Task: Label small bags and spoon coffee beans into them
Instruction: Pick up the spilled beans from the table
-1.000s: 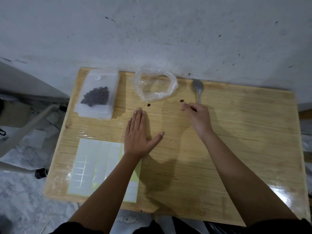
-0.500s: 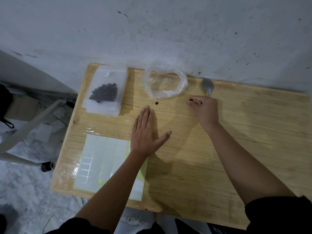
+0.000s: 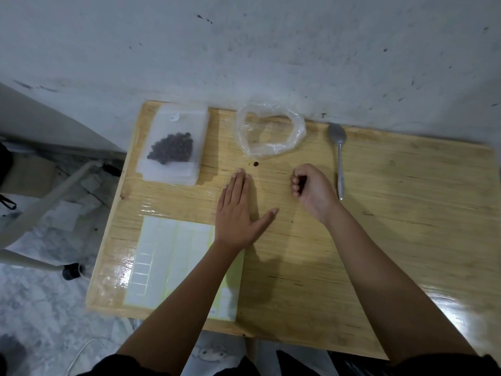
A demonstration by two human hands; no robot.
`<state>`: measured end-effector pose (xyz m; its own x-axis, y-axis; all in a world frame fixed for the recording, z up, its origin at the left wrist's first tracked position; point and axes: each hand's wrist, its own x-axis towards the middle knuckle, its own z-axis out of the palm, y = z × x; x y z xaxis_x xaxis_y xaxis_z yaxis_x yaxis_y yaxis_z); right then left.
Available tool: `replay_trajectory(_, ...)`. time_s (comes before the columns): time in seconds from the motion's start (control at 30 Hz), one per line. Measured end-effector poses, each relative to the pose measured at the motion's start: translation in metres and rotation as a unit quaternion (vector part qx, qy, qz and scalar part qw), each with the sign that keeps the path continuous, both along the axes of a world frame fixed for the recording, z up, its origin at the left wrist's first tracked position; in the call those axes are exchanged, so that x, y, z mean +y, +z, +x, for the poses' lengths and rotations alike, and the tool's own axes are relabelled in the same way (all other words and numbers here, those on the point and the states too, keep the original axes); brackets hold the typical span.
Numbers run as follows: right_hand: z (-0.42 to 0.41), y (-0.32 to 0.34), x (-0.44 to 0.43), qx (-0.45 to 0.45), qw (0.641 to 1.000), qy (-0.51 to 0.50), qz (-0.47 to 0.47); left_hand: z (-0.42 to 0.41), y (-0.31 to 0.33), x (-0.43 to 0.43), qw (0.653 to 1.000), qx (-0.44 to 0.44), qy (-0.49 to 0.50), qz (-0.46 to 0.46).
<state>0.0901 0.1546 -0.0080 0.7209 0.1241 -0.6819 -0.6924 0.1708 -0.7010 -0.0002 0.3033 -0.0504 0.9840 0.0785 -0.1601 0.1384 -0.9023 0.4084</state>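
A stack of small clear bags [image 3: 173,172] lies at the table's back left, and the top one holds a heap of coffee beans [image 3: 171,149]. A crumpled clear plastic bag [image 3: 271,131] lies open at the back middle, with one loose bean [image 3: 255,164] just in front of it. A grey spoon [image 3: 339,158] lies to the right, bowl toward the wall. My left hand [image 3: 238,210] rests flat on the wood, thumb spread. My right hand [image 3: 311,188] is curled beside the spoon handle, with a dark bean pinched in its fingertips.
A sheet of white labels [image 3: 173,256] lies at the front left of the wooden table [image 3: 393,226], partly under my left forearm. A grey wall runs along the back edge. A chair frame [image 3: 40,207] stands off the left side.
My right hand closed over the loose bean near the spoon and drew back toward me with fingers curled; that bean is gone from the wood. The left hand stayed flat.
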Motion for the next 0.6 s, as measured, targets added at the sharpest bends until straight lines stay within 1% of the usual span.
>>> replay_trajectory(0.07,-0.010,0.003,0.008,0.009,0.997,-0.025,0.067,-0.001,0.000,0.005,1.000,-0.002,-0.014,-0.007)
replay_trajectory(0.13,-0.014,0.002,0.015,0.002,0.997,-0.032,0.076,-0.003,0.001,0.013,1.000,-0.008,-0.020,-0.012)
replay_trajectory(0.17,-0.014,0.002,0.020,-0.008,0.998,-0.022,0.053,-0.006,0.001,0.017,1.000,-0.012,-0.018,-0.016)
replay_trajectory(0.2,-0.013,0.000,0.024,-0.025,1.000,0.001,0.009,-0.009,0.001,0.022,1.000,-0.015,-0.015,-0.020)
replay_trajectory(0.23,-0.012,-0.002,0.029,-0.054,0.996,0.034,-0.054,-0.012,0.001,0.026,1.000,-0.017,-0.015,-0.021)
replay_trajectory(0.3,-0.011,-0.008,0.039,-0.133,0.969,0.090,-0.187,-0.017,-0.001,0.033,0.999,-0.017,-0.026,-0.015)
replay_trajectory(0.33,-0.011,-0.010,0.045,-0.171,0.953,0.095,-0.229,-0.018,-0.002,0.035,0.999,-0.017,-0.032,-0.012)
replay_trajectory(0.43,-0.010,-0.016,0.058,-0.235,0.926,0.069,-0.288,-0.019,-0.004,0.038,0.999,-0.016,-0.041,-0.007)
replay_trajectory(0.53,-0.008,-0.022,0.068,-0.264,0.896,0.053,-0.354,-0.019,-0.005,0.039,0.999,-0.015,-0.047,-0.004)
replay_trajectory(0.6,-0.008,-0.024,0.072,-0.282,0.881,0.048,-0.376,-0.018,-0.006,0.039,0.998,-0.019,-0.053,-0.005)
